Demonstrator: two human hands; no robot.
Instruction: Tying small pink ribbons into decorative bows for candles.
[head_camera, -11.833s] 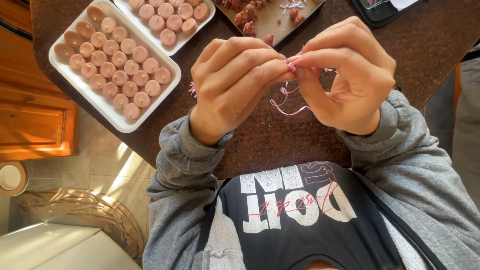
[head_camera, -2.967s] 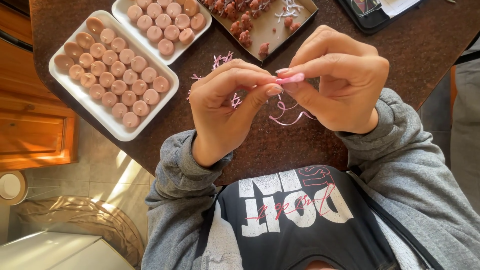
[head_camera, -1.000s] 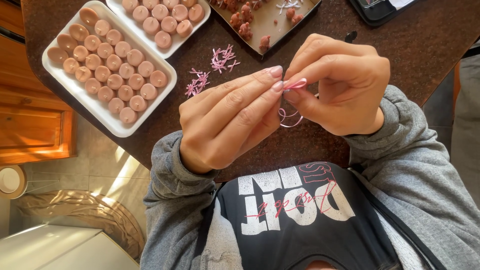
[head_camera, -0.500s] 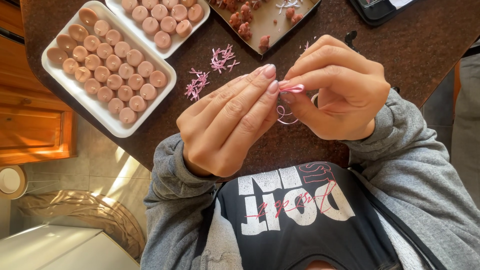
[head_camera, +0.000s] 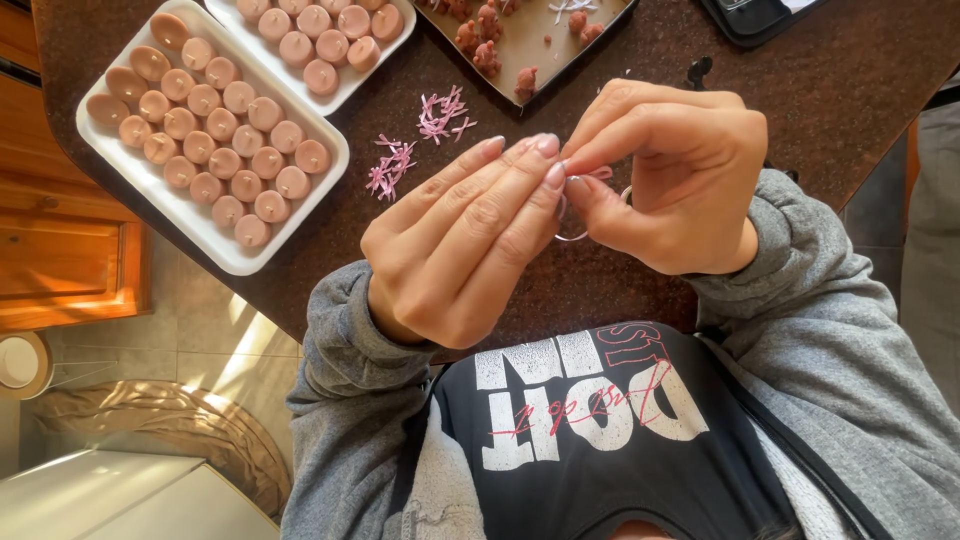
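Observation:
My left hand (head_camera: 460, 245) and my right hand (head_camera: 675, 180) meet above the dark brown table (head_camera: 820, 110), fingertips pressed together. Between them is a thin pink thread (head_camera: 590, 178); a loop of it hangs below the fingers. My right thumb and forefinger pinch the thread. My left fingers are stretched out flat, their tips touching it. Most of the thread is hidden by the fingers.
Two white trays (head_camera: 205, 235) hold several round brownish-pink pieces (head_camera: 225, 135). Small heaps of cut pink thread bits (head_camera: 415, 140) lie beside them. A brown flat tray (head_camera: 535, 45) with dark red lumps stands at the far edge, a black device (head_camera: 750, 15) at top right.
The view has drifted a little. My left fingers have straightened out and slid against the right fingertips. The long loose thread ends seen earlier are now gathered into the fingers.

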